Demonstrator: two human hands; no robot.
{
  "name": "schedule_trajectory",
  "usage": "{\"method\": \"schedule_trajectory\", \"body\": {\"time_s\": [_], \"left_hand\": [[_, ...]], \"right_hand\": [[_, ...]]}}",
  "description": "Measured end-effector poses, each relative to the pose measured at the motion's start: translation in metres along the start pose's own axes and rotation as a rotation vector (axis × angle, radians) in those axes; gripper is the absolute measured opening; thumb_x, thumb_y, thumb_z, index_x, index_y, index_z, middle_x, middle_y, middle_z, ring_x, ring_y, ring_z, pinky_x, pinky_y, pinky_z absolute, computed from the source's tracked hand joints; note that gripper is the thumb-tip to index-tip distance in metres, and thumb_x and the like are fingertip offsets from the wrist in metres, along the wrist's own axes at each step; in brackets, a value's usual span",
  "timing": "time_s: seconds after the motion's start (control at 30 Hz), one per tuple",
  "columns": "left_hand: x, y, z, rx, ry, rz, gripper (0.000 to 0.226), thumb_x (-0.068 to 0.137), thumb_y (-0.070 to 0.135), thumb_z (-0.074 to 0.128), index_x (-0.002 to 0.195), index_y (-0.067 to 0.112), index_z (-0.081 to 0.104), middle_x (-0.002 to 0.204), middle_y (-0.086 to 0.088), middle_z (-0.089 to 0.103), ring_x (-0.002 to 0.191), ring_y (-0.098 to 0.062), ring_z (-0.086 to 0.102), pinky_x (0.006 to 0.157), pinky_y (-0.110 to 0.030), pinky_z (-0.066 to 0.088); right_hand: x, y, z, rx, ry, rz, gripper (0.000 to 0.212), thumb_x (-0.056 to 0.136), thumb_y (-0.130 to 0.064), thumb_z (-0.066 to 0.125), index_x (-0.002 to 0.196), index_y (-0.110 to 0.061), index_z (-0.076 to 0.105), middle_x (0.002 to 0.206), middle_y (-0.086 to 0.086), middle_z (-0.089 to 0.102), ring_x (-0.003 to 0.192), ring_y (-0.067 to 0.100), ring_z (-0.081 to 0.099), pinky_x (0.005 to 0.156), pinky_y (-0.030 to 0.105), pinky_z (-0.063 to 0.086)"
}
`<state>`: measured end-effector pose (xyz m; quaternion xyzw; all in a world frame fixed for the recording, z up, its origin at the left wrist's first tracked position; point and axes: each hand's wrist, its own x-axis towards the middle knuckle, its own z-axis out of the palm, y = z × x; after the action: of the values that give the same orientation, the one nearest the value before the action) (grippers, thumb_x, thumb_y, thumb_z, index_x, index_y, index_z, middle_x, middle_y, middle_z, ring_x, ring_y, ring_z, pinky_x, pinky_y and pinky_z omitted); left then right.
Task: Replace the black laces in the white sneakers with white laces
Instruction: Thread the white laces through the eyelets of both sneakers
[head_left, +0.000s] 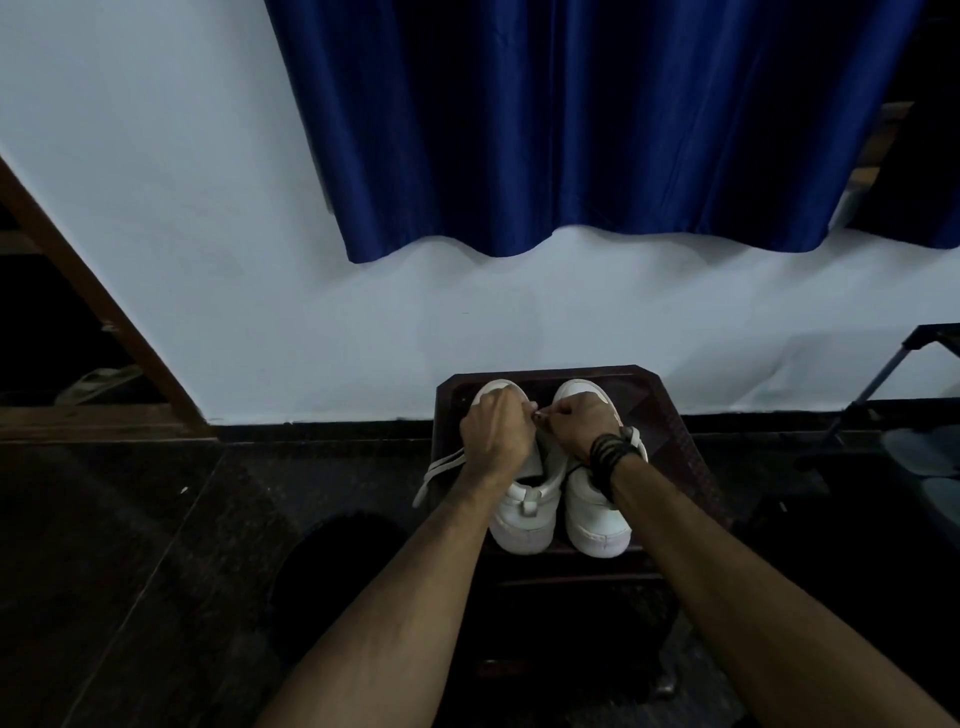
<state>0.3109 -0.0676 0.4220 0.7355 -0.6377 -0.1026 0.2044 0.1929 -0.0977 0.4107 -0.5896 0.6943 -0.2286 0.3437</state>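
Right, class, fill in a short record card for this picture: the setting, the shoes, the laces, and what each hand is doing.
setting: dark stool on a dark floor, white wall and blue curtain behind
shoes: two white sneakers, left sneaker and right sneaker, side by side on the stool, heels toward the camera
laces: white lace trailing off the left sneaker's left side
left hand: curled over the left sneaker, fingers pinching something small, likely a lace
right hand: curled beside it, fingers pinching too; dark bands on the wrist

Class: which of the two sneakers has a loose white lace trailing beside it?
The left sneaker: the white lace trails off its outer side; the right sneaker shows none.
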Motion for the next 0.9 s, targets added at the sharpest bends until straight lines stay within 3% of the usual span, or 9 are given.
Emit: {"method": "schedule_trajectory", "body": {"time_s": [0.13, 0.27, 0.43, 0.6, 0.73, 0.9], "left_hand": [[-0.004, -0.003, 0.001, 0.034, 0.017, 0.011, 0.028, 0.101, 0.036, 0.052, 0.111, 0.016, 0.069, 0.117, -0.009, 0.067, 0.111, -0.032, 0.061, 0.080, -0.040, 0.047], [-0.002, 0.001, 0.000, -0.039, -0.006, -0.025, 0.030, 0.102, 0.036, 0.050, 0.114, 0.015, 0.067, 0.121, -0.011, 0.064, 0.115, -0.034, 0.059, 0.084, -0.042, 0.046], [-0.001, -0.002, 0.004, -0.050, -0.032, -0.061, 0.029, 0.101, 0.037, 0.051, 0.117, 0.017, 0.066, 0.124, -0.011, 0.063, 0.117, -0.034, 0.057, 0.087, -0.042, 0.046], [-0.002, -0.004, 0.004, -0.102, -0.039, -0.080, 0.027, 0.099, 0.034, 0.053, 0.114, 0.018, 0.069, 0.122, -0.011, 0.063, 0.115, -0.035, 0.058, 0.088, -0.041, 0.046], [-0.005, -0.006, 0.007, -0.069, 0.007, -0.002, 0.027, 0.101, 0.033, 0.050, 0.114, 0.017, 0.067, 0.121, -0.011, 0.064, 0.114, -0.034, 0.057, 0.085, -0.041, 0.045], [-0.006, -0.010, 0.009, -0.044, 0.056, 0.048, 0.027, 0.101, 0.033, 0.048, 0.107, 0.013, 0.067, 0.114, -0.009, 0.066, 0.109, -0.033, 0.061, 0.082, -0.041, 0.047]], "right_hand": [[0.000, 0.001, 0.001, 0.005, 0.000, -0.012, 0.020, 0.085, -0.038, 0.072, 0.098, -0.025, 0.077, 0.090, 0.002, 0.072, 0.083, 0.013, 0.060, 0.070, 0.019, 0.040], [-0.002, 0.000, 0.001, 0.038, -0.008, -0.016, 0.017, 0.085, -0.040, 0.071, 0.090, -0.025, 0.076, 0.079, -0.001, 0.065, 0.081, 0.015, 0.060, 0.071, 0.022, 0.042], [-0.002, 0.001, 0.002, 0.097, -0.017, -0.026, 0.017, 0.083, -0.040, 0.073, 0.089, -0.025, 0.078, 0.084, 0.002, 0.071, 0.089, 0.019, 0.066, 0.079, 0.028, 0.051], [0.004, -0.001, -0.001, 0.119, -0.024, 0.079, 0.038, 0.095, -0.041, 0.054, 0.106, -0.010, 0.073, 0.105, 0.010, 0.069, 0.105, 0.027, 0.061, 0.084, 0.031, 0.043], [0.006, -0.003, -0.008, 0.020, -0.085, 0.065, 0.033, 0.088, -0.043, 0.066, 0.085, -0.011, 0.070, 0.092, 0.007, 0.068, 0.088, 0.022, 0.060, 0.075, 0.030, 0.044], [0.006, -0.008, -0.011, -0.105, -0.093, 0.031, 0.032, 0.083, -0.048, 0.064, 0.095, -0.020, 0.076, 0.102, 0.005, 0.072, 0.090, 0.021, 0.062, 0.081, 0.029, 0.051]]}}
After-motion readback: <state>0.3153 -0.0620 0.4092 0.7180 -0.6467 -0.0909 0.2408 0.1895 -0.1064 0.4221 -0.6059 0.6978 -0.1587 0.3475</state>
